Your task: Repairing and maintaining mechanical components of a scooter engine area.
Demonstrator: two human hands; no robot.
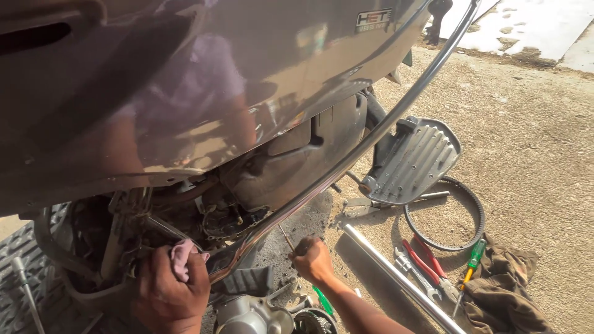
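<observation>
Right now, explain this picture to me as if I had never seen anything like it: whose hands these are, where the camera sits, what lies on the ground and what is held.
The camera sits on a person's head and looks down at that person's own two bare hands. They work under the shiny brown body of a scooter, among its exposed engine parts. The left hand presses a pink rag into the machinery. The right hand grips a thin tool, likely a screwdriver, pointed up at the engine. On the concrete ground lie a black rubber belt, red-handled pliers, a green-and-yellow screwdriver, a metal tube and a brown cloth. A grey footrest hangs beside the scooter.
</observation>
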